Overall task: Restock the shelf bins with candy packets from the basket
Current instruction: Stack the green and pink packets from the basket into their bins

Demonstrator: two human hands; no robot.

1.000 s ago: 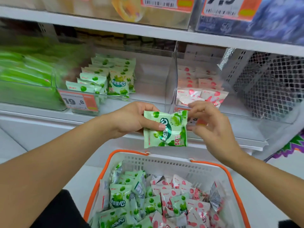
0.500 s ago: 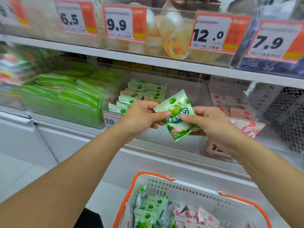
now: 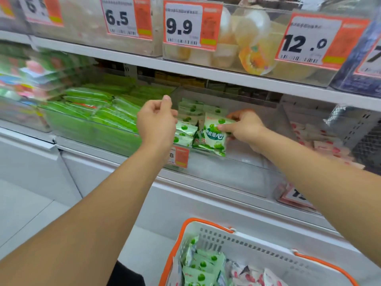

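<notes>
Candy packet [image 3: 214,135] pinched by R hand [image 3: 245,126]; L hand [image 3: 157,120] hides bin front.

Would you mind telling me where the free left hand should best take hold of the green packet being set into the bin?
Probably the upper left corner of the green candy packet, coming from the left. It stands roughly upright at the front of the clear bin, and the right hand already pinches its upper right edge. The left hand, holding nothing, hovers just to that side. A thumb-and-finger pinch suits the thin, flat pouch.
</notes>
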